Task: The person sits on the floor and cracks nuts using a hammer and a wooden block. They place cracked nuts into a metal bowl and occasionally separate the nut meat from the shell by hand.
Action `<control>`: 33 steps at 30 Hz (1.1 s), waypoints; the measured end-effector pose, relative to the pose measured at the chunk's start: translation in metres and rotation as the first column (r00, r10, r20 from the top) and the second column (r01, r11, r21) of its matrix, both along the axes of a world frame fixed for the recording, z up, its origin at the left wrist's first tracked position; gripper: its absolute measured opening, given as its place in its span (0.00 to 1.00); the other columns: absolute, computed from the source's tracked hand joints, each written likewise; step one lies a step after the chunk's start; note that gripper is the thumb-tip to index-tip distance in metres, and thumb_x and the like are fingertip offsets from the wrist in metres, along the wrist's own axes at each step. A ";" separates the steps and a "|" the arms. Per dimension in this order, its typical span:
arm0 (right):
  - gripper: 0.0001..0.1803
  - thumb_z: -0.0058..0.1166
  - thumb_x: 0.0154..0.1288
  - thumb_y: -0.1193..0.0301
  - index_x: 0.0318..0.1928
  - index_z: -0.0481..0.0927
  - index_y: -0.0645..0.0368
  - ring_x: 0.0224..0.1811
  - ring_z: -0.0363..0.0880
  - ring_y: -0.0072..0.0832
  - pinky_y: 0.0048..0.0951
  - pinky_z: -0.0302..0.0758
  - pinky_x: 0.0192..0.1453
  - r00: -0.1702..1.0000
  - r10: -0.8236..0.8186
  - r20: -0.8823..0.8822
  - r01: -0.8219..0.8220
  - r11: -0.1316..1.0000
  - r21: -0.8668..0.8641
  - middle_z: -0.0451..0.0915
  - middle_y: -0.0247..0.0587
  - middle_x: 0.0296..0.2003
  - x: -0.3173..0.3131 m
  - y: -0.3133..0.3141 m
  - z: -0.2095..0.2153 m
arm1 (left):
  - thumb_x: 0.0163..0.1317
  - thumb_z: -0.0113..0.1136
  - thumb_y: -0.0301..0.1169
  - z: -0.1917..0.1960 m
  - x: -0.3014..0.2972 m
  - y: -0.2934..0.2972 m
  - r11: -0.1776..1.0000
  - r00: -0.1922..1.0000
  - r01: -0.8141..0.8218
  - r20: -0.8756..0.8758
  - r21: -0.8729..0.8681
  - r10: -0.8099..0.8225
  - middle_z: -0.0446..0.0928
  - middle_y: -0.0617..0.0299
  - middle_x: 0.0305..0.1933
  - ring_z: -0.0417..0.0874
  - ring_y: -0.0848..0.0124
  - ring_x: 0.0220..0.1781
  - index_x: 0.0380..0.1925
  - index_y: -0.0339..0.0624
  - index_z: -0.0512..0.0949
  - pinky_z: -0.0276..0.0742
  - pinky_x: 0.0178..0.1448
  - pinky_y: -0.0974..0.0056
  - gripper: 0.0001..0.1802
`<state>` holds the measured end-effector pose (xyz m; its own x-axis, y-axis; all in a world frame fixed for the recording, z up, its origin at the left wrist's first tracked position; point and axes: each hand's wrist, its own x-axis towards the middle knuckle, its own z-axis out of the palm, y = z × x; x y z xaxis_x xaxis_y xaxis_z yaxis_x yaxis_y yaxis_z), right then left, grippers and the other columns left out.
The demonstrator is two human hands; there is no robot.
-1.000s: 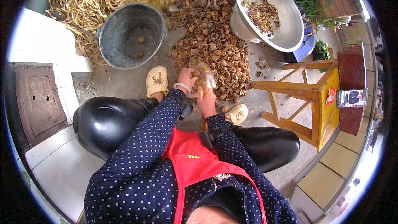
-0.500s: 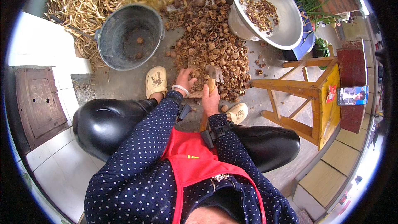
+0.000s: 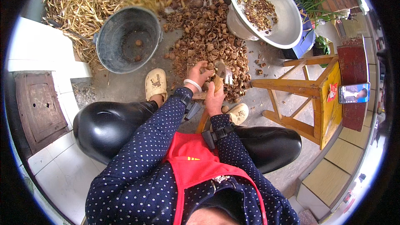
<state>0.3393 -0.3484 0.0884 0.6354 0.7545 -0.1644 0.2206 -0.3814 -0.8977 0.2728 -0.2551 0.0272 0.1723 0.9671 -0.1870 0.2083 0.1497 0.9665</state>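
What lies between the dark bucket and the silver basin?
In the head view, mostly a heap of brown shells, with a strip of grey floor showing between it and the bucket; the basin is on the heap's far side.

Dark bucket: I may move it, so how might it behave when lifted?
The dark bucket is probably light for its size: only a few nuts show inside. Being roundish, they may roll. Its smoothly curved wall suggests stiffness.
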 end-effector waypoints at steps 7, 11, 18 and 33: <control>0.18 0.52 0.66 0.59 0.45 0.73 0.62 0.32 0.80 0.49 0.42 0.75 0.36 0.999 0.037 0.024 -0.036 0.999 -0.038 0.80 0.55 0.29 0.002 -0.003 -0.001 | 0.57 0.65 0.37 -0.016 -0.051 0.019 0.886 0.930 -0.336 0.033 -0.321 0.365 0.77 0.59 0.34 0.76 0.73 0.28 0.43 0.38 0.72 0.73 0.34 0.67 0.19; 0.17 0.52 0.66 0.60 0.42 0.73 0.62 0.31 0.81 0.48 0.42 0.75 0.35 0.996 0.085 0.011 -0.084 0.995 -0.060 0.80 0.54 0.28 -0.002 -0.006 -0.004 | 0.58 0.60 0.30 -0.016 -0.064 0.009 0.980 0.923 -0.167 -0.368 -0.113 0.114 0.76 0.51 0.43 0.79 0.58 0.45 0.50 0.39 0.67 0.74 0.47 0.58 0.21; 0.16 0.52 0.67 0.61 0.41 0.72 0.63 0.31 0.81 0.49 0.41 0.75 0.33 0.983 0.179 0.050 -0.174 0.980 -0.092 0.79 0.55 0.28 -0.004 -0.010 -0.012 | 0.47 0.70 0.28 -0.013 -0.063 -0.021 0.990 0.893 0.068 -0.450 0.124 -0.005 0.72 0.47 0.46 0.76 0.50 0.48 0.42 0.38 0.75 0.74 0.51 0.55 0.21; 0.18 0.53 0.65 0.60 0.40 0.70 0.64 0.34 0.78 0.58 0.50 0.72 0.33 0.936 0.350 0.030 -0.350 0.937 -0.004 0.78 0.61 0.29 -0.015 -0.017 -0.016 | 0.46 0.70 0.28 -0.036 -0.059 -0.025 0.997 0.909 0.071 -0.411 -0.002 -0.066 0.72 0.49 0.46 0.76 0.51 0.45 0.45 0.38 0.77 0.74 0.50 0.57 0.23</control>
